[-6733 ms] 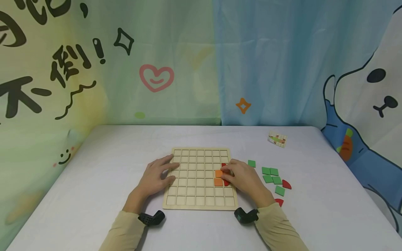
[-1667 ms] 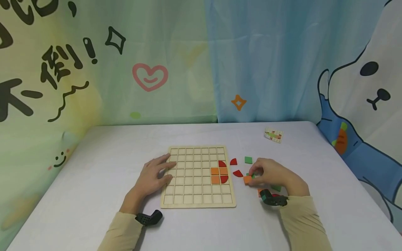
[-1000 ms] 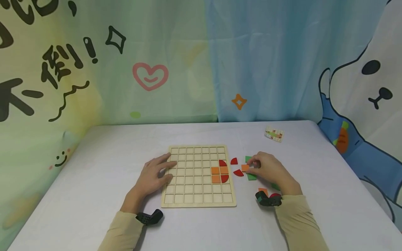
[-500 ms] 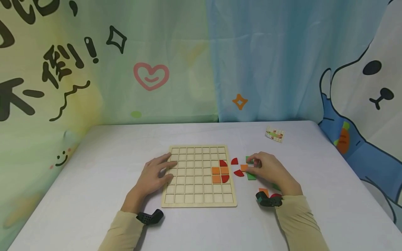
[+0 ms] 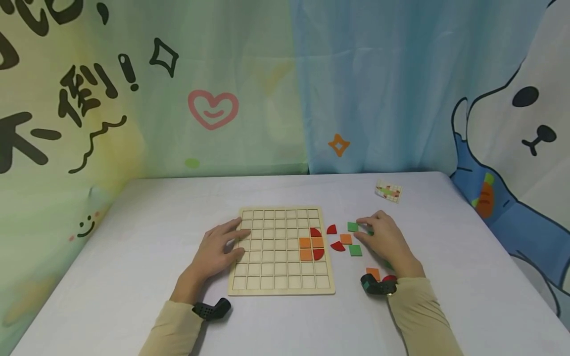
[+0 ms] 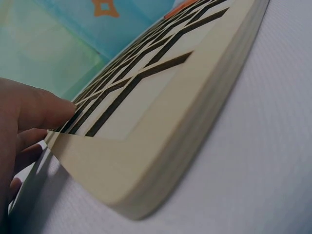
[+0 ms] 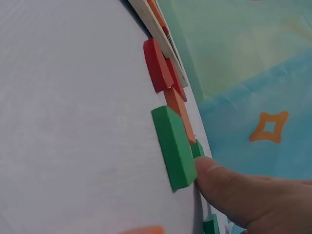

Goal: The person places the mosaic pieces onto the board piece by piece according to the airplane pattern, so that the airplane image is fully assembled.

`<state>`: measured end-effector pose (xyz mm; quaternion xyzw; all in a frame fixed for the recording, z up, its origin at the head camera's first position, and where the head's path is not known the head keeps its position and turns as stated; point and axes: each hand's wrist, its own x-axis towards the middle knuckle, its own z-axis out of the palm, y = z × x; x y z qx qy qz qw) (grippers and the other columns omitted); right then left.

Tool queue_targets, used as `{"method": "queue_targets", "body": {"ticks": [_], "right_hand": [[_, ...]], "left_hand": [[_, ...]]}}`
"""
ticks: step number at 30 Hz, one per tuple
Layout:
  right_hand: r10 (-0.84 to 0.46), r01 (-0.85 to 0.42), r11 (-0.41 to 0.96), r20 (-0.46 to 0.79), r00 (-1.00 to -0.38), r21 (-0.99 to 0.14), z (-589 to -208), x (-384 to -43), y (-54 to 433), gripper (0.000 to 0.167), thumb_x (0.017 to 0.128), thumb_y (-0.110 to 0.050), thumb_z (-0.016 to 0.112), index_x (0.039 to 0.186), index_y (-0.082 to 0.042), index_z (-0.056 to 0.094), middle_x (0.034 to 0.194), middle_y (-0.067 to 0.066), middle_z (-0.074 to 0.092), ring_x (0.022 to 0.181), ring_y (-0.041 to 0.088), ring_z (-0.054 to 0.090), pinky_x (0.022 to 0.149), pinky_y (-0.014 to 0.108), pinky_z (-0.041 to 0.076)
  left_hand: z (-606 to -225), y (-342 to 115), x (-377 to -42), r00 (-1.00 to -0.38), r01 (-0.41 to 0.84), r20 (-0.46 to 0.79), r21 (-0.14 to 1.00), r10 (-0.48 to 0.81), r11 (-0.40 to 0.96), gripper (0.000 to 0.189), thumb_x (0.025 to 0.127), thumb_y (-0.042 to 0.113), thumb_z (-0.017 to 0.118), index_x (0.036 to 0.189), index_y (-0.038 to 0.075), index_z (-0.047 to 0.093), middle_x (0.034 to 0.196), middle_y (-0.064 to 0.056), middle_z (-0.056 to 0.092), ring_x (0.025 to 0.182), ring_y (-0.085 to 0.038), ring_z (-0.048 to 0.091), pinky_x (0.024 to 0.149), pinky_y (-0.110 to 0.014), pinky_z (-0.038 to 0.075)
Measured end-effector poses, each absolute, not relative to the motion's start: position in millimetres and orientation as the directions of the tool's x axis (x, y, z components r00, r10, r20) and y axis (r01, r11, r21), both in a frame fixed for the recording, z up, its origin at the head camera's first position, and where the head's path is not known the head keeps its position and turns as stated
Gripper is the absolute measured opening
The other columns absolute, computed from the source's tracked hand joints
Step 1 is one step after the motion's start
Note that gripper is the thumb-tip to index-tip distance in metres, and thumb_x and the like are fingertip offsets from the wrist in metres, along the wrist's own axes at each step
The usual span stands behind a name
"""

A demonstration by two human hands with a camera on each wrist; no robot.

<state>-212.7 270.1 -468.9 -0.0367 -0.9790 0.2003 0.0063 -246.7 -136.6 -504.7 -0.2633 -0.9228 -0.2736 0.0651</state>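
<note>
While the left hand (image 5: 218,251) rests on the left edge of the board (image 5: 267,258), seen from the head, its fingers lie relaxed and grip nothing. The board lies flat on the white table (image 5: 285,324), with three orange tiles (image 5: 305,255) and two red pieces (image 5: 318,254) set in cells towards its right side. To the right, the right hand (image 5: 384,241) hovers among loose pieces, thumb and forefinger apart, clasping nothing that I can see. Just beside its fingertips lies a green tile (image 5: 353,227); a loose orange tile (image 5: 346,239) is near. A small card (image 5: 388,191) lies farther back.

From the left wrist, a fingertip reaches over the rim, near the cells.

From the right wrist, the thumb (image 7: 234,190) is right by green tiles; whether it touches one, I cannot tell.
</note>
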Motion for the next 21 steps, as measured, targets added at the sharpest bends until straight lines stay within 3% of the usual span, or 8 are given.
{"method": "queue_targets", "body": {"ticks": [21], "right_hand": [[0.073,0.045,0.915,0.054,-0.996,-0.4,-476.2,-215.1,272.4,0.035,0.086,-0.026,0.07,0.114,-0.005,0.067,0.102,0.013,0.055,0.096,0.028,0.05,0.09,0.048,0.046]], "left_hand": [[-504.8,-137.2,-247.5,-0.852,0.524,0.264,0.465,0.453,0.714,0.046,0.085,0.04,0.061,0.128,0.021,0.061,0.149,-0.008,0.042,0.138,-0.03,0.037,0.112,-0.054,0.025]]}}
